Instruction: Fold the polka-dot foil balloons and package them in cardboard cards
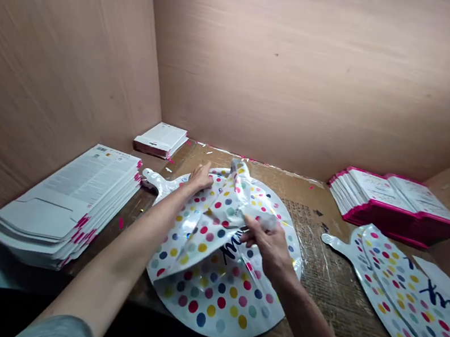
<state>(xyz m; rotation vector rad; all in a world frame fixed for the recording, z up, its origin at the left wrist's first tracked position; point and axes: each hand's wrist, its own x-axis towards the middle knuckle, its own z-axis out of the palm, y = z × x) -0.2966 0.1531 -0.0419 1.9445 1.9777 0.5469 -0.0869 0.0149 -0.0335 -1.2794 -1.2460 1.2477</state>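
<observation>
R hand (265, 238) pinching dotted balloon (212, 230); L hand (201, 176) touching.

White balloon (207, 234), multicoloured polka dots

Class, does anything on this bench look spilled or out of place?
Yes: small pink scraps lie loose on the worktop, some beside the large left card stack, others near the back wall. Scattered about, they look like stray litter.

Two hands (201, 176) (272, 246), two dotted foil piles (224, 300) (397, 295)
</observation>
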